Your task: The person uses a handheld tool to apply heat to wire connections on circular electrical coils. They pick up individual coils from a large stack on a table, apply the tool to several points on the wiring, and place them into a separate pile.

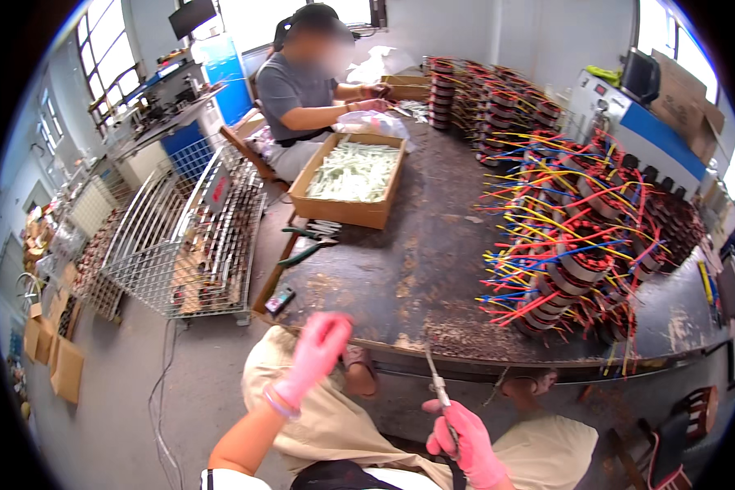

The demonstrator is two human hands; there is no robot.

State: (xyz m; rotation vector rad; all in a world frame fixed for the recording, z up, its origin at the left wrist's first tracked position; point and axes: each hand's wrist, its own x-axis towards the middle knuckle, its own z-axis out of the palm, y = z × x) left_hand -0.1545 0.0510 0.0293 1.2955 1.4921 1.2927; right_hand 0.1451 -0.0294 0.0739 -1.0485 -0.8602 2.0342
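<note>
Pink gloves cover both of my hands. My left hand [322,349] is raised over my left thigh, just off the table's front edge, slightly blurred. Its fingers are curled together, and whatever they may hold cannot be made out. My right hand [469,443] is closed around a slim tool [439,387] with a pale grey body and a thin metal shaft. That shaft points up toward the table edge; its exact kind is unclear. Nearest my left hand on the tabletop is a small dark box-shaped object [280,300]. Beyond it lie green-handled pliers [304,251].
Stacked wound coils [576,269] with red, yellow and blue leads crowd the right of the dark table [367,286]. A cardboard box [347,211] of white pieces stands farther back. A co-worker [294,98] sits at the far left side. Wire cages [184,245] stand on the floor leftward.
</note>
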